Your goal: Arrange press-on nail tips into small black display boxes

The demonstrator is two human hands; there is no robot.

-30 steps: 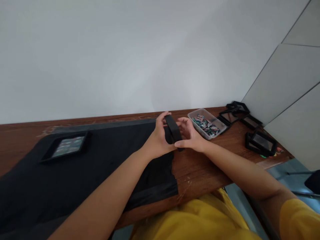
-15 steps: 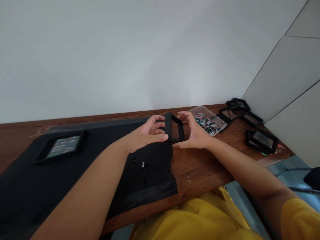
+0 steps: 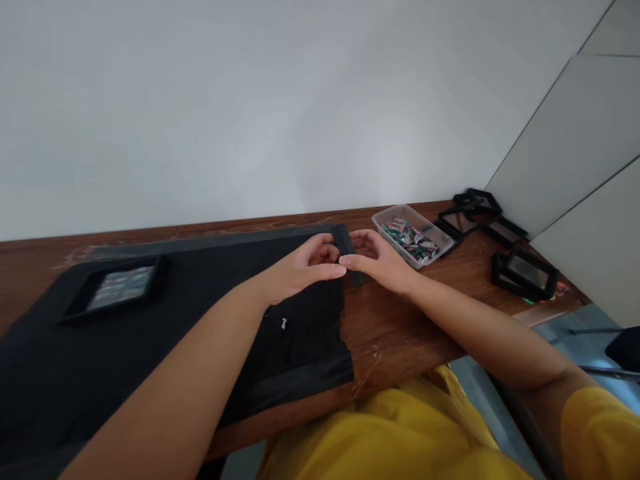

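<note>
A small black frame (image 3: 344,240) is held edge-on between my hands, above the right edge of the black cloth (image 3: 200,280). My left hand (image 3: 307,267) grips its left side, thumb in front and fingers curled behind. From the right, my right hand (image 3: 380,260) closes on it, the thumb lying across its front edge close to the left thumb. Another black frame (image 3: 85,301), with a shiny patterned panel inside, rests on the cloth at the left. A tiny white scrap (image 3: 284,324) lies on the cloth below my left hand.
Small wrapped pieces fill a clear plastic tub (image 3: 385,217) behind my right hand. Several black frames (image 3: 530,272) are piled at the right end of the wooden table (image 3: 400,333). A wall (image 3: 250,120) rises behind the table.
The held frame has turned so that its opening no longer shows. My right thumb has moved onto its front edge, and both hands have come closer together.
</note>
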